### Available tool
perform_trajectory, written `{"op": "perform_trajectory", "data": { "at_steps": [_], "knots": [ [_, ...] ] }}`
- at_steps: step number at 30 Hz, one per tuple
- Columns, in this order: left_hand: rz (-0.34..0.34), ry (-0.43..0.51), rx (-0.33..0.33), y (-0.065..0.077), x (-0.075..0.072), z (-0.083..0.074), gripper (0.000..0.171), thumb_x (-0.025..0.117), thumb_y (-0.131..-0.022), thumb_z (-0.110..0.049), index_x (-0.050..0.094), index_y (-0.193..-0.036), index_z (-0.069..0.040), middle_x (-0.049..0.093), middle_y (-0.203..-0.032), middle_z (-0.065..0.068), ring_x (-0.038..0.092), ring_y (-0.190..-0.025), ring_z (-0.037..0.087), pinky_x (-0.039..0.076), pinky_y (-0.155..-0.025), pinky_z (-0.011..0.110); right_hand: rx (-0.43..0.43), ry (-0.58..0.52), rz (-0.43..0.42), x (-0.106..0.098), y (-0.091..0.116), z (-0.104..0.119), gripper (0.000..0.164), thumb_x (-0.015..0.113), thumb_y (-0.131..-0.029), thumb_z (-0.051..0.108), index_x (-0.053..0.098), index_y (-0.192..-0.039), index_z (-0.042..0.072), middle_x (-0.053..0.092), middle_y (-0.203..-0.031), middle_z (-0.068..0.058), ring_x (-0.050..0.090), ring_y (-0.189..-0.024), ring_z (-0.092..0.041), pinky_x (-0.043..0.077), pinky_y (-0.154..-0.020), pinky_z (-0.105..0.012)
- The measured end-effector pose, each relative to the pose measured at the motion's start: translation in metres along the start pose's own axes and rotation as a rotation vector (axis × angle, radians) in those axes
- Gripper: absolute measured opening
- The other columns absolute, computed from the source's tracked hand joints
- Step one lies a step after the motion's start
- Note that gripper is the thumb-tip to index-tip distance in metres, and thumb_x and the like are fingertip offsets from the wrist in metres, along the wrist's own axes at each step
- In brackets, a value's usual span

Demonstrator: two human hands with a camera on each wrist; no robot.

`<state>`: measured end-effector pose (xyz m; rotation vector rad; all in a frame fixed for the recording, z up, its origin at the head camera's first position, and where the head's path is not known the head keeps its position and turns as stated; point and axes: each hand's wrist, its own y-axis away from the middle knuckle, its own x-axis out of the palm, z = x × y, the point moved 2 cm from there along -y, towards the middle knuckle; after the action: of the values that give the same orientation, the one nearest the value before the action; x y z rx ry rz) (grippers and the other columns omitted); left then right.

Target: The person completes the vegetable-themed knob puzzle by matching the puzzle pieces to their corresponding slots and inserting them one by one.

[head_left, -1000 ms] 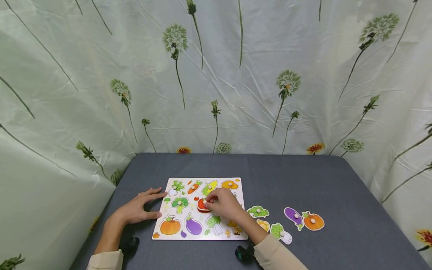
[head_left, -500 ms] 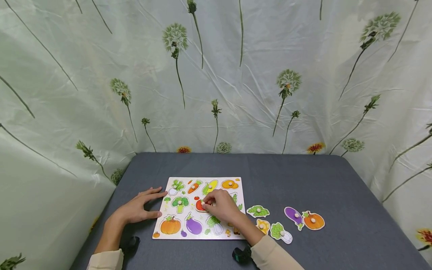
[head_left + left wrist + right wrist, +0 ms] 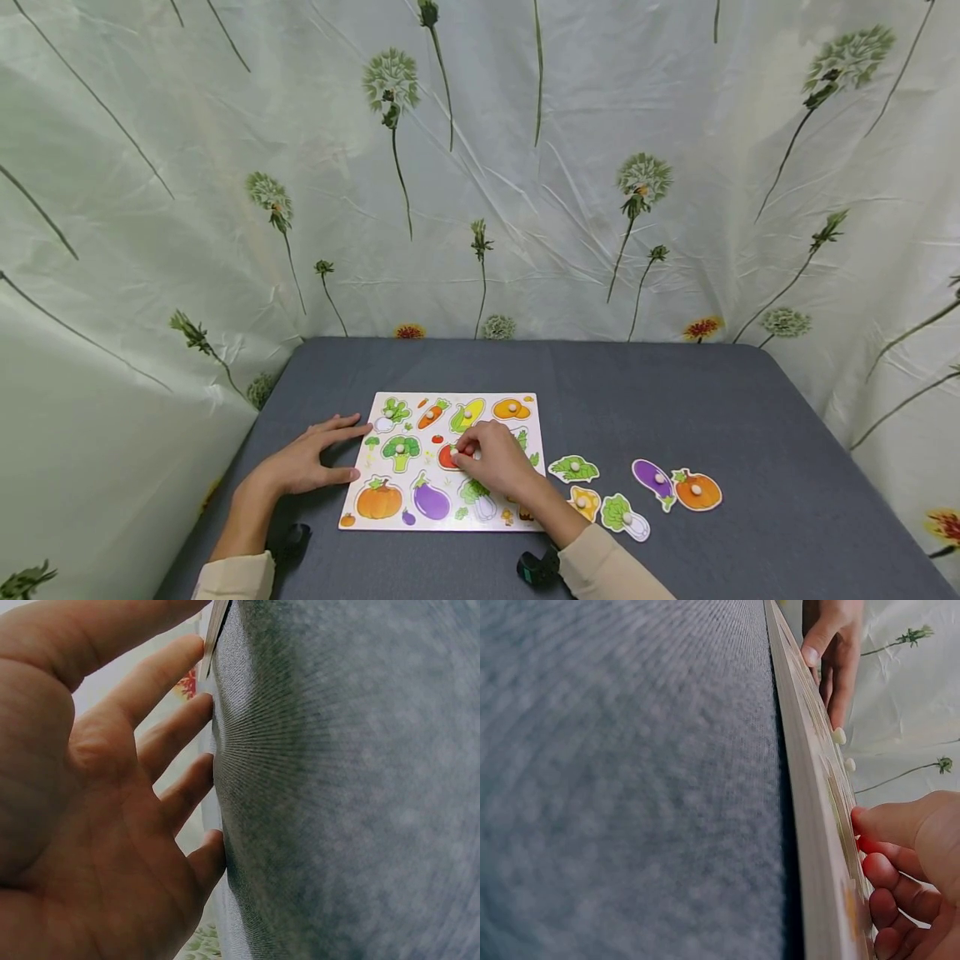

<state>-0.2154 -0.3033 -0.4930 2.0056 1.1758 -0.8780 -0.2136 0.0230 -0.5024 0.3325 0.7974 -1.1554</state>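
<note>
A white puzzle board [image 3: 442, 523] with printed vegetables lies on the table. My right hand [image 3: 491, 454] pinches the pale knob of a red tomato piece [image 3: 446, 457] over the board's middle row; the fingers cover its right side. In the right wrist view, the fingertips [image 3: 881, 870] are close to the board's face. My left hand [image 3: 318, 454] is spread at the board's left edge, thumb and index finger touching it. Knobbed pieces on the board include broccoli [image 3: 401, 450], a carrot [image 3: 432, 414] and corn [image 3: 467, 415].
Right of the board lie a loose green piece [image 3: 573, 469], a yellow piece [image 3: 583, 503], a leafy cabbage piece [image 3: 617, 510], an eggplant piece [image 3: 651, 481] and a pumpkin piece [image 3: 697, 492]. The table is covered in grey cloth [image 3: 600, 383]. A floral curtain [image 3: 555, 275] hangs behind.
The right hand moved the tomato piece slightly left, then slightly right, and the piece now looks lower and flatter against the board. The left hand has stayed put.
</note>
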Motion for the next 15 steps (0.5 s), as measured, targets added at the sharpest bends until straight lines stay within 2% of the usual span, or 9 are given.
{"op": "perform_trajectory", "data": {
  "at_steps": [9, 15],
  "knots": [
    [0.002, 0.003, -0.005, 0.0011, 0.0007, 0.0025, 0.081, 0.082, -0.083, -0.047, 0.052, -0.153, -0.018, 0.034, -0.165, 0.022, 0.016, -0.154, 0.055, 0.007, -0.116, 0.08, -0.005, 0.019, 0.002, 0.0004, 0.0014, 0.0008, 0.005, 0.079, -0.089, 0.02, 0.079, -0.089, 0.015, 0.064, -0.078, 0.009, 0.055, -0.079, -0.009, 0.043, -0.072, -0.021],
    [-0.019, -0.001, 0.033, 0.0021, -0.0005, 0.0012, 0.079, 0.082, -0.084, -0.046, 0.053, -0.152, -0.017, 0.036, -0.164, 0.023, 0.018, -0.153, 0.056, 0.008, -0.115, 0.081, 0.001, -0.021, 0.005, -0.0001, 0.0031, 0.0005, 0.005, 0.079, -0.089, 0.018, 0.078, -0.091, 0.014, 0.065, -0.081, 0.008, 0.056, -0.081, -0.012, 0.044, -0.073, -0.022]
  ]
}}
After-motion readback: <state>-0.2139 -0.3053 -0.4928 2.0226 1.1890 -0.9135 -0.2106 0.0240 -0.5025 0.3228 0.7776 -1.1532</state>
